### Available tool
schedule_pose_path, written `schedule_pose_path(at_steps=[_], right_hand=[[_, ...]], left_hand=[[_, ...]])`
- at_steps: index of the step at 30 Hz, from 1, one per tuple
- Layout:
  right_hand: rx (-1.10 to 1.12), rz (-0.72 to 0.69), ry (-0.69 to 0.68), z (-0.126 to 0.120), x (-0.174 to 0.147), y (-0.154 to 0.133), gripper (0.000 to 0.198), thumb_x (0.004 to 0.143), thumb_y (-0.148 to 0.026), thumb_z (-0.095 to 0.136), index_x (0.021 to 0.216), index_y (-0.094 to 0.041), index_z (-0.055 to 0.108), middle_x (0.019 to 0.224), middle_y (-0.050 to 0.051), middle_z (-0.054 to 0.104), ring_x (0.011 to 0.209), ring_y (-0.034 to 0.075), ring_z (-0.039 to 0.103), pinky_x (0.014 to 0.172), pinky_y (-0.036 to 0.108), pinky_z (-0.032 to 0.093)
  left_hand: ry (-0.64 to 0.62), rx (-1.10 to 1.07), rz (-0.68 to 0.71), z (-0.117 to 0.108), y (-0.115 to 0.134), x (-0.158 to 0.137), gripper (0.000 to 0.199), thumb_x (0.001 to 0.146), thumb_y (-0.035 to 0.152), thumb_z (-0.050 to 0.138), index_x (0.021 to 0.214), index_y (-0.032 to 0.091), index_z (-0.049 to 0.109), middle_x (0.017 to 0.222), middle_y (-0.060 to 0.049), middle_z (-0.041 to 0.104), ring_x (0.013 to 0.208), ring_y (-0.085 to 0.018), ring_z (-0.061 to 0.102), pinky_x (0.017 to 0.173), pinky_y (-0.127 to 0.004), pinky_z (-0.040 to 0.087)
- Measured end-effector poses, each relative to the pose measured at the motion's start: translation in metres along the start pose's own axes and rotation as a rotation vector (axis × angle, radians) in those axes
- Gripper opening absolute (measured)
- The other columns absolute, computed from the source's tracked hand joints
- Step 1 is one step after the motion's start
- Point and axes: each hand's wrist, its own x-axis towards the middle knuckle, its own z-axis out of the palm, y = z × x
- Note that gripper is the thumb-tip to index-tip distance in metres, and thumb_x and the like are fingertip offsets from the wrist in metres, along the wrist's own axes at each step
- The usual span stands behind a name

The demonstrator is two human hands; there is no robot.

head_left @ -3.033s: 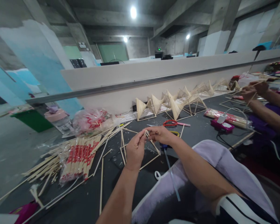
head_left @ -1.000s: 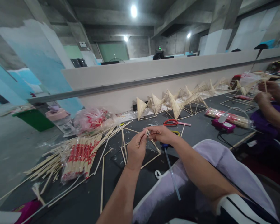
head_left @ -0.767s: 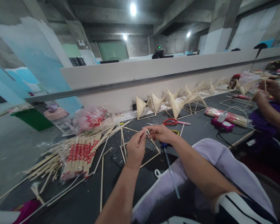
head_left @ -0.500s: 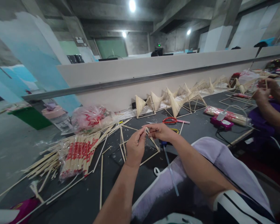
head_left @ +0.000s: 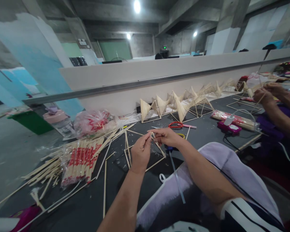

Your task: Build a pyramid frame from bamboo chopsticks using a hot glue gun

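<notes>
Clock centre: the two hands meeting over the dark tabletop (head_left: 84, 209).
Left hand: thumb and fingers drawn together, pinching a pale piece (head_left: 152, 135); the left hand (head_left: 140, 151) points towards 1 o'clock.
Right hand: the right hand (head_left: 168, 137) comes in from 4 o'clock, its fingertips pinching that same piece.
Pale piece: held in the air at the centre, mostly covered by fingers, so its full shape cannot be told.
Stick frame: the stick frame (head_left: 157, 162) lies around 6 o'clock, one side reaching to 9, partly hidden by the hands.
Cutting tools: scissors with red handles (head_left: 176, 125) at 2 o'clock, a pink pen (head_left: 189, 126) just beside them; a yellow handle (head_left: 181, 135) at 3, partly behind the right wrist.
Blue tool: the blue tool (head_left: 169, 149) at 4 o'clock, with a translucent rod (head_left: 177, 177) running from it towards 5.
Stick models: a row of twisted stick models (head_left: 179, 108) from 12 to 2 o'clock, along the white partition (head_left: 111, 104).
Stick supply: bagged sticks with red wrappers (head_left: 79, 158) between 8 and 9 o'clock, loose sticks (head_left: 42, 170) beyond; a clear bag with red contents (head_left: 95, 120) between 9 and 10.
Co-worker: another person's hands (head_left: 265, 94), between 2 and 3 o'clock, well apart.
</notes>
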Motion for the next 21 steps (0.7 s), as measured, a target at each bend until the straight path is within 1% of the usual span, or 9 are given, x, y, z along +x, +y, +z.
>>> schedule_pose_path(at_steps=[7,16,18,21], right_hand=[[0.017,0.005,-0.033,-0.0021,0.0001,0.0063,0.046,0.078,-0.024,0.055,0.123,-0.02,0.049,0.068,-0.003,0.058,0.049,0.006,0.051,0.052,0.019,0.046],[0.014,-0.003,-0.038,-0.0026,0.0005,0.0073,0.05,0.078,-0.023,0.056,0.127,-0.02,0.046,0.063,-0.005,0.056,0.047,0.005,0.049,0.052,0.018,0.044],[0.006,0.01,-0.033,-0.0028,0.0005,0.0073,0.053,0.078,-0.024,0.057,0.129,-0.02,0.043,0.064,-0.005,0.056,0.046,0.005,0.049,0.051,0.018,0.044],[0.001,0.022,-0.032,-0.0034,-0.0006,0.0039,0.062,0.076,-0.026,0.059,0.134,-0.019,0.035,0.066,-0.005,0.057,0.047,0.005,0.05,0.05,0.018,0.043]], left_hand=[[-0.015,-0.013,-0.029,0.0003,-0.0007,0.0004,0.026,0.082,0.027,0.051,0.105,0.022,0.062,0.1,-0.005,0.066,0.086,-0.016,0.063,0.079,-0.032,0.051],[-0.01,0.008,-0.029,-0.0002,-0.0001,0.0011,0.027,0.082,0.027,0.051,0.106,0.021,0.062,0.1,-0.005,0.066,0.086,-0.016,0.063,0.078,-0.031,0.052],[-0.017,0.011,-0.034,-0.0003,0.0,0.0011,0.027,0.082,0.028,0.051,0.106,0.021,0.061,0.099,-0.006,0.066,0.085,-0.016,0.063,0.078,-0.031,0.052],[-0.02,0.014,-0.043,-0.0003,-0.0007,0.0009,0.027,0.082,0.028,0.051,0.107,0.021,0.061,0.099,-0.006,0.066,0.085,-0.016,0.063,0.078,-0.032,0.052]])
